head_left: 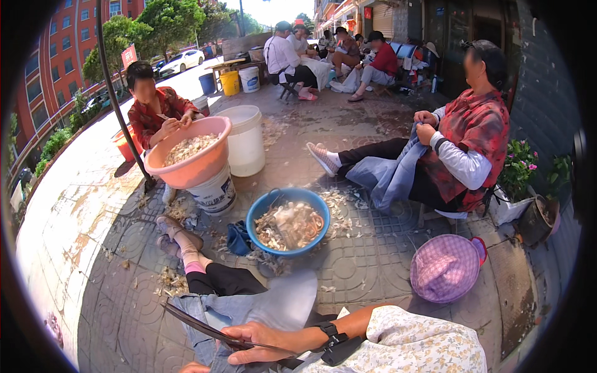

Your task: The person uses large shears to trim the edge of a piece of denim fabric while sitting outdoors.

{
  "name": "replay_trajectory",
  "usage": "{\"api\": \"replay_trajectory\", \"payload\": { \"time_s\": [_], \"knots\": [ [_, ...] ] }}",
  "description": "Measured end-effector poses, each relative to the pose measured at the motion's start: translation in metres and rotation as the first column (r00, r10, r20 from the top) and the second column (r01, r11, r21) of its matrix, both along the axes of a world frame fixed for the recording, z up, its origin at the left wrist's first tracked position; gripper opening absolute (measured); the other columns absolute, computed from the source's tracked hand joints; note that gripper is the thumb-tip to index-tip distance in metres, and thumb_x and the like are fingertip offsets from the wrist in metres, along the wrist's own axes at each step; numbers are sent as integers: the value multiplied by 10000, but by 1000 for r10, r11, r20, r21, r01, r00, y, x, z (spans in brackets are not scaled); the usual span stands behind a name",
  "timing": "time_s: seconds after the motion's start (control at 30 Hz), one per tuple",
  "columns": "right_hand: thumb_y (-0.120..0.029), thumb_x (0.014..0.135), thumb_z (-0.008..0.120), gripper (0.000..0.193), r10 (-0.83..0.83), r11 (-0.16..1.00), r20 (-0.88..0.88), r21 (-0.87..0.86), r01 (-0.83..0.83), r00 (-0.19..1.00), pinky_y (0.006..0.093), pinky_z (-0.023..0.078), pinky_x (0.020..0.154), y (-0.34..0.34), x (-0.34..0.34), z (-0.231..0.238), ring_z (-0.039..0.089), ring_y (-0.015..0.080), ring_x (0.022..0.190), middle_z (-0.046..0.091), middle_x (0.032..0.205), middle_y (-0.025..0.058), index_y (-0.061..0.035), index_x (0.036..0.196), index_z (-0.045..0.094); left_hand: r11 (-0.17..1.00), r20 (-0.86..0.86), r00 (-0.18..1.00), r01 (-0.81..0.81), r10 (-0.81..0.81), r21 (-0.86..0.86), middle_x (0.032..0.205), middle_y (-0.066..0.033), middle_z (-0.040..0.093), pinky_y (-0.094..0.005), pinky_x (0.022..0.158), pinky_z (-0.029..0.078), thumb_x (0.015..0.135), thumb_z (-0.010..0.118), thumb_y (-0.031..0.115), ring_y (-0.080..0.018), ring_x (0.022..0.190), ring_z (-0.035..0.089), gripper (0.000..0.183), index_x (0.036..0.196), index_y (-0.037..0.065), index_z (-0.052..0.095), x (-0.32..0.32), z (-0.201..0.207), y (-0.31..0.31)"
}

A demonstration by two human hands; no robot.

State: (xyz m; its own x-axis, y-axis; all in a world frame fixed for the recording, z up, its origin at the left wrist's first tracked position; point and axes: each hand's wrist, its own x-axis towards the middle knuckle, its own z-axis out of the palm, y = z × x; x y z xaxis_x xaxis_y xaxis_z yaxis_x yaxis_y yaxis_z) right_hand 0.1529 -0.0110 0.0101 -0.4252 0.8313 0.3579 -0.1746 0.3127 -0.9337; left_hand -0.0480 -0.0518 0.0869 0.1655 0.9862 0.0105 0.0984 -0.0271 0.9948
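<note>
My right hand (264,340), with a black band on the wrist, is closed around a long, thin, dark strip-like object (196,322) seen nearly edge-on. What kind of thing it is I cannot make out. It lies above the grey-blue cloth (273,304) spread over my lap. Only a small piece of my left hand (194,368) shows at the lower edge, its fingers mostly cut off. Beyond my knees, a blue basin (250,227) on the paving holds pale garlic-like pieces and husks (289,225).
A pink basin (225,127) of garlic-like pieces rests on a white bucket (214,196), where a person (163,115) works. Another person (466,130) sits at right, handling cloth. A checked purple hat (444,268) lies nearby. Husks (339,211) litter the paving; a pole (115,93) stands left.
</note>
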Motion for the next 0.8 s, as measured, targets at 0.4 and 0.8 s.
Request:
{"api": "replay_trajectory", "payload": {
  "time_s": [0.4,0.8],
  "knots": [
    [-210,878,661,258,23,936,5,-352,-20,1000,211,322,566,24,-4,-57,390,44,674,424,754,-42,-52,1036,534,982,-13,997,-83,82,-168,677,70,505,-193,520,309,835,611,35,-24,583,410,38,844,10,638,12,-49,14],
    [-214,871,674,243,-9,879,29,-477,22,1000,191,325,505,36,-8,-74,424,23,579,485,683,-60,-75,1035,560,963,225,962,-95,154,-253,715,13,595,-196,571,380,764,673,12,-47,625,495,92,846,-28,659,-5,-116,30]
  ]
}}
